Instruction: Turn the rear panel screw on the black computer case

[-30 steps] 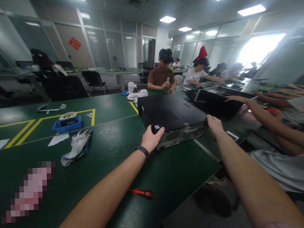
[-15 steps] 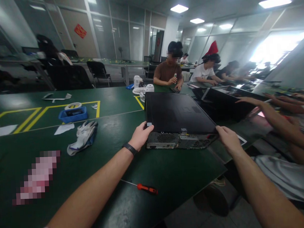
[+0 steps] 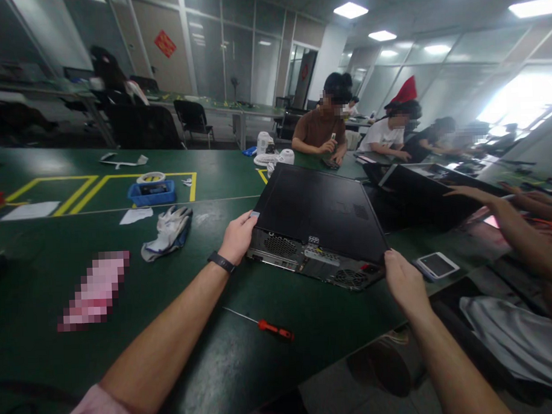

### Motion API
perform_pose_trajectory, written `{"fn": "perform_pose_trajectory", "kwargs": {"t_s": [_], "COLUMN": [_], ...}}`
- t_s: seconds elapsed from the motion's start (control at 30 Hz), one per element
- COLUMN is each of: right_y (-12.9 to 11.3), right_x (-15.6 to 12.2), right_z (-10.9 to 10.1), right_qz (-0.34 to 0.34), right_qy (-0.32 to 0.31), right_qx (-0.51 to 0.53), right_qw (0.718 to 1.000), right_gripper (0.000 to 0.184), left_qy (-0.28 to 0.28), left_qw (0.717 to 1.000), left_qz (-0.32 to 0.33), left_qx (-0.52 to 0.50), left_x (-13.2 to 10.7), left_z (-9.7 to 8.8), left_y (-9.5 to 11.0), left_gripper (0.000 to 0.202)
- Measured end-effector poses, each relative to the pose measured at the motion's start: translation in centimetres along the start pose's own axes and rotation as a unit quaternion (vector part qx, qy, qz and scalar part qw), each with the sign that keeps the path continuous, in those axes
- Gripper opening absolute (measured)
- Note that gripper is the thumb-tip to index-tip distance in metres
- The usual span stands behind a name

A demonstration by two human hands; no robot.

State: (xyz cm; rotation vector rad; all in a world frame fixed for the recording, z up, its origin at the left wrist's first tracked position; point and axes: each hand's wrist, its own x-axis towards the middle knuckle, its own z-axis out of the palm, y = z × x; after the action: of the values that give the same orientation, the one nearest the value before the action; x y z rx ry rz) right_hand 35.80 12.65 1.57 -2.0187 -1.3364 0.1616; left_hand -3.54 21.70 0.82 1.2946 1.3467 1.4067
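Note:
A black desktop computer case (image 3: pixel 319 211) lies flat on the green table (image 3: pixel 307 317), its perforated metal rear panel facing me. My left hand (image 3: pixel 238 237) grips the case's near left corner, fingers wrapped over the top edge; a dark band sits on that wrist. At the near right corner my right hand (image 3: pixel 403 282) clasps the case. A red-handled screwdriver (image 3: pixel 266 325) rests on the table just in front of the case, between my arms.
White work gloves (image 3: pixel 168 234) and a blue tray (image 3: pixel 151 192) holding a tape roll lie to the left. A phone (image 3: pixel 436 265) sits right of the case. Another black case (image 3: pixel 420 193) and a co-worker's arm (image 3: pixel 507 220) are at the right. Several seated people work beyond.
The case has turned clockwise on the table under both hands, its rear panel now angled toward me and lower right. The view has shifted left and down.

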Motion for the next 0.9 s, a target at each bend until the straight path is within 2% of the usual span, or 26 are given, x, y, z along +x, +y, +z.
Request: {"fn": "perform_pose_trajectory", "kwargs": {"t_s": [0.27,0.67,0.9], "right_y": [-3.5,-9.5,-11.5], "right_x": [0.4,2.0,1.4], "right_z": [2.3,7.5,8.2], "right_qz": [-0.027,-0.157,-0.187], "right_qy": [-0.028,-0.111,-0.141], "right_qx": [0.018,0.07,0.077], "right_qw": [0.999,0.979,0.969], "right_gripper": [0.068,0.062,0.059], "left_qy": [0.047,0.175,0.202], "left_qw": [0.998,0.984,0.979], "left_qz": [-0.011,-0.02,-0.015], "left_qx": [-0.036,-0.035,0.006], "left_x": [-2.2,-4.8,-6.1], "left_z": [-3.7,-9.9,-12.1], "left_y": [-0.6,-1.2,-1.4], "left_gripper": [0.046,0.053,0.054]}}
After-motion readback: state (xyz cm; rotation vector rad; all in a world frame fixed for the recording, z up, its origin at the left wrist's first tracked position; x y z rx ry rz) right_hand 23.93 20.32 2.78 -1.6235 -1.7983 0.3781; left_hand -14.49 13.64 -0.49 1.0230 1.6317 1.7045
